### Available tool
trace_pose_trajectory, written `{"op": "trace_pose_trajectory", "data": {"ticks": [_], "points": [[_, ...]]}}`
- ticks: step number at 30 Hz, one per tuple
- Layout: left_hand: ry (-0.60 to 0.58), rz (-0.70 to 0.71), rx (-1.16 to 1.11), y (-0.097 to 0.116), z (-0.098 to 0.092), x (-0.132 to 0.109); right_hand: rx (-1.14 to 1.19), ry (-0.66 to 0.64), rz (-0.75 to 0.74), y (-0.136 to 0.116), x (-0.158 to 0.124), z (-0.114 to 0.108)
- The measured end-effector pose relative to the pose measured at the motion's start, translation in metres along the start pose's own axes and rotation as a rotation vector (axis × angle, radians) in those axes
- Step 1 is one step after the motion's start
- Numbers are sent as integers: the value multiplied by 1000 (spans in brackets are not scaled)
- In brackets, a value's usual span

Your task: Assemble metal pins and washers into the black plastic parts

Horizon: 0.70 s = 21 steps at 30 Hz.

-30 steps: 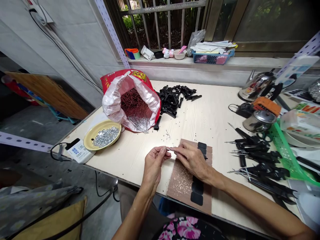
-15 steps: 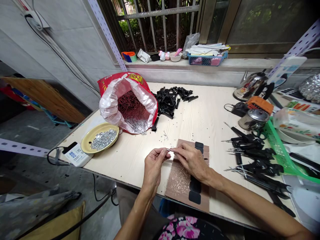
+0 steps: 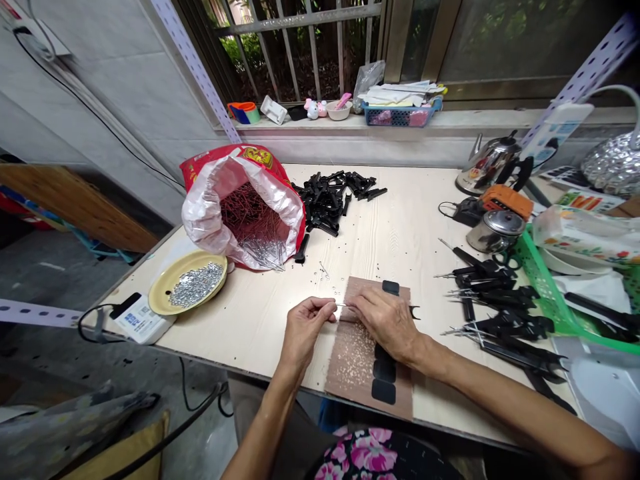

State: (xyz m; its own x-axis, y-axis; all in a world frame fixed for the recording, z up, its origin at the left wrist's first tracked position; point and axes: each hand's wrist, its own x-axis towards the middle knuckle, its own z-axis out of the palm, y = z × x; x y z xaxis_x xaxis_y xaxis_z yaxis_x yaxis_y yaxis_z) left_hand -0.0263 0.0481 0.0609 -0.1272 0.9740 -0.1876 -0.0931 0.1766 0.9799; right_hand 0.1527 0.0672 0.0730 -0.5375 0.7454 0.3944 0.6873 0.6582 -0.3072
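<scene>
My left hand (image 3: pixel 306 333) is closed, its thumb and forefinger pinching one end of a thin metal pin (image 3: pixel 341 305). The pin spans the short gap to my right hand (image 3: pixel 387 325), whose fingers are wrapped round a black plastic part. Only the forked end of that black part (image 3: pixel 415 312) shows, sticking out past the knuckles; the rest is hidden in the palm. Both hands are just above the near side of the table, the right one over a brown board (image 3: pixel 345 393) with black pads (image 3: pixel 384 391) and pale specks on it.
A red-and-white sack (image 3: pixel 200 213) of brown and silvery pins lies open at left, beside a yellow plate (image 3: pixel 156 297) of small metal pieces. Black plastic parts (image 3: pixel 325 203) are heaped behind. Black parts with pins (image 3: pixel 493 327), a steel pot (image 3: pixel 495 232) and a green basket (image 3: pixel 565 310) stand right.
The gap between my fingertips has widened slightly, showing more of the pin. The forked end of the black part shows more clearly. The whole view has shifted a little.
</scene>
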Motion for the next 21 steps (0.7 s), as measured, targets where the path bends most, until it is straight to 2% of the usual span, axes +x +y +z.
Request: {"op": "trace_pose_trajectory", "data": {"ticks": [9,16,21], "points": [[-27,10,136,4,5,1,-124,1,-63,6,-8,9],[-29,21,168,3,6,0,81,-33,31,8,-8,7],[-45,30,187,2,5,1,-5,-44,15,7,-8,8]]}}
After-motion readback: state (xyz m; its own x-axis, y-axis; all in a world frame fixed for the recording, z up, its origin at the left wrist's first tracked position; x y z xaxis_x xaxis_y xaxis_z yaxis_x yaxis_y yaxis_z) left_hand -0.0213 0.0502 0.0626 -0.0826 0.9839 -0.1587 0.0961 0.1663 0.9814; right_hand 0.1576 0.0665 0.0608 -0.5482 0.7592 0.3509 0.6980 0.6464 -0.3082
